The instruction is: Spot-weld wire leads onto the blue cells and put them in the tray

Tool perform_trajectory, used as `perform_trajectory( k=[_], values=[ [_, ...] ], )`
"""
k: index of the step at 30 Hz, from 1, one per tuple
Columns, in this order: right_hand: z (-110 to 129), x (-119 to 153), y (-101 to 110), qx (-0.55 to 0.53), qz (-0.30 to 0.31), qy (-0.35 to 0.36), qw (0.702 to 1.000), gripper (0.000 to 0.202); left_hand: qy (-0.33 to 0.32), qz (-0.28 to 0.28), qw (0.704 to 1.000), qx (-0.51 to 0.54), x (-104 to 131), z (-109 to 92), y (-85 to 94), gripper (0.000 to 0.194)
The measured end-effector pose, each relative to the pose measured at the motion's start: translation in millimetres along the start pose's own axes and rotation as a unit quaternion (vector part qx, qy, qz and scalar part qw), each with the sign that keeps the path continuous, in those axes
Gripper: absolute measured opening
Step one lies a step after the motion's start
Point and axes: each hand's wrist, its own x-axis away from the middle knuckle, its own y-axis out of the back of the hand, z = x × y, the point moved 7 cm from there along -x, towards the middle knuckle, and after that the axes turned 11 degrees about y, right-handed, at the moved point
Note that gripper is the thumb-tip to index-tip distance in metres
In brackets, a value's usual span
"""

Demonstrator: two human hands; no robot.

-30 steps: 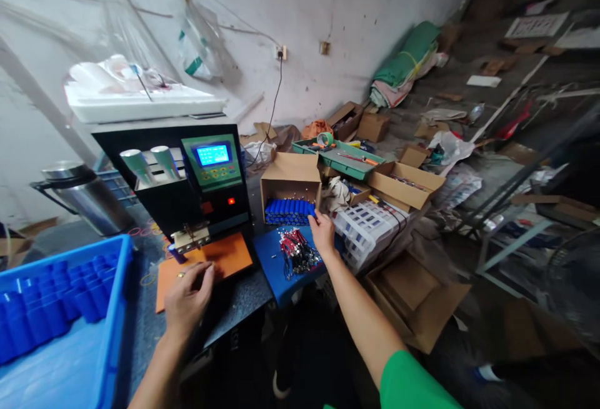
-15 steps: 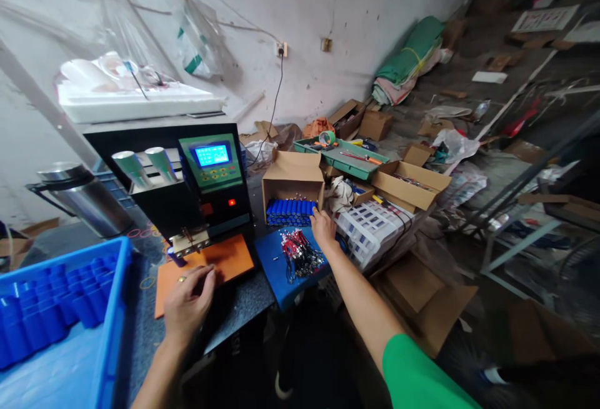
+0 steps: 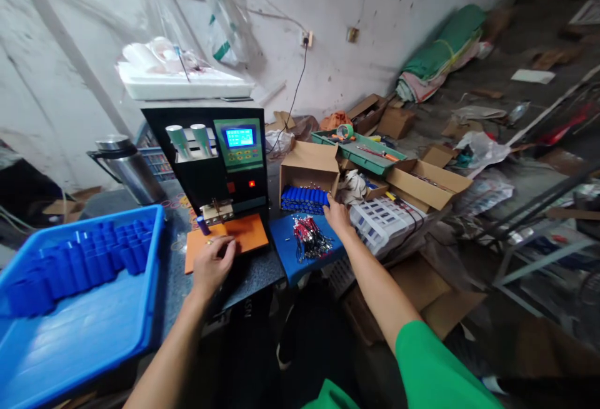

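My left hand [image 3: 214,262] rests on the front of the orange board [image 3: 253,234], its fingers curled under; anything inside them is hidden. Beyond it, a single blue battery cell [image 3: 202,226] stands at the electrode block [image 3: 218,211] of a black spot welder [image 3: 197,181] with a lit screen. My right hand [image 3: 337,215] is at the right end of the blue cells [image 3: 304,196] stacked in an open cardboard box [image 3: 309,156], fingertips closed on the endmost cell. Just in front, red and black wire leads [image 3: 309,237] lie heaped on a blue surface [image 3: 284,249].
On the left, a blue tray [image 3: 157,252] holds rows of blue-wrapped cells. Behind it stands a steel jug [image 3: 131,171]. To the right are a white plastic basket [image 3: 382,221], a green tray [image 3: 370,157] with tools, and an open carton [image 3: 426,187].
The view has swung left, so the scene sits further right and more of the blue tray shows. Both hands stay at nearly the same places, the left at the board and the right at the box.
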Motion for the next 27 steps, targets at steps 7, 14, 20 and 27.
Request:
perform_trajectory(
  k=[7,14,20,27],
  values=[
    [23.7,-5.8,-38.2,-0.195,0.023,0.040,0.980,0.024,0.001,-0.004,1.000,0.005,1.7,0.2,0.0,0.032],
    [23.8,-18.7,-75.7,-0.262,0.042,0.033,0.964,0.019,-0.002,-0.007,1.000,-0.011,3.9,2.0,0.6,0.031],
    [15.2,-20.1,-83.7,-0.300,0.015,0.023,0.954,0.019,-0.009,-0.012,1.000,-0.007,5.4,2.0,-0.4,0.029],
    [9.6,-22.3,-76.3,-0.367,-0.032,0.012,0.930,0.019,-0.016,-0.015,1.000,-0.007,5.2,1.6,-0.5,0.028]
  ],
)
